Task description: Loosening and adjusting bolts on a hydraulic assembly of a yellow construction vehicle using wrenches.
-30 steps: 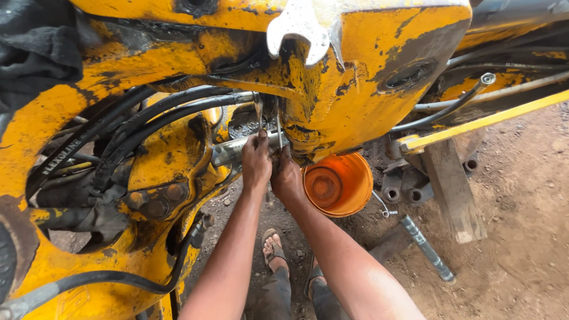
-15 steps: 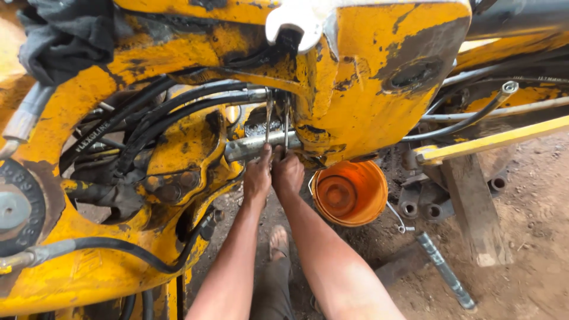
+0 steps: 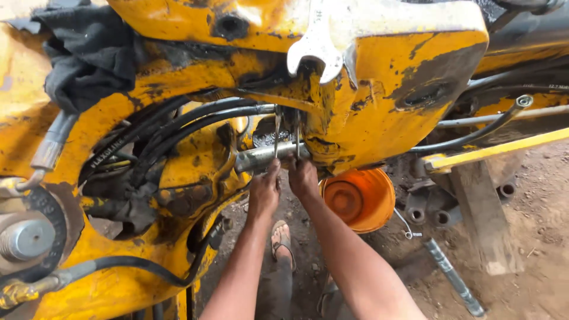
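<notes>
hands (image 3: 283, 185) under steel pin (image 3: 267, 156) (orange bucket (image 3: 358, 199) beside)

Both hands, left (image 3: 264, 192) and right (image 3: 303, 179), touching steel pin (image 3: 261, 157) under yellow machine frame (image 3: 379, 112); orange bucket (image 3: 358, 199) beside.

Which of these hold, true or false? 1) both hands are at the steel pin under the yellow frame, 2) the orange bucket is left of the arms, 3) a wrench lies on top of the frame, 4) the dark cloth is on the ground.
1. Both hands are at the steel pin. True: the left hand and right hand reach up to the steel pin under the yellow frame.
2. The orange bucket is left of the arms. False: the orange bucket sits to their right.
3. A wrench lies on top of the frame. True: the wrench rests there.
4. The dark cloth is on the ground. False: the dark cloth is draped on the machine, upper left.
</notes>
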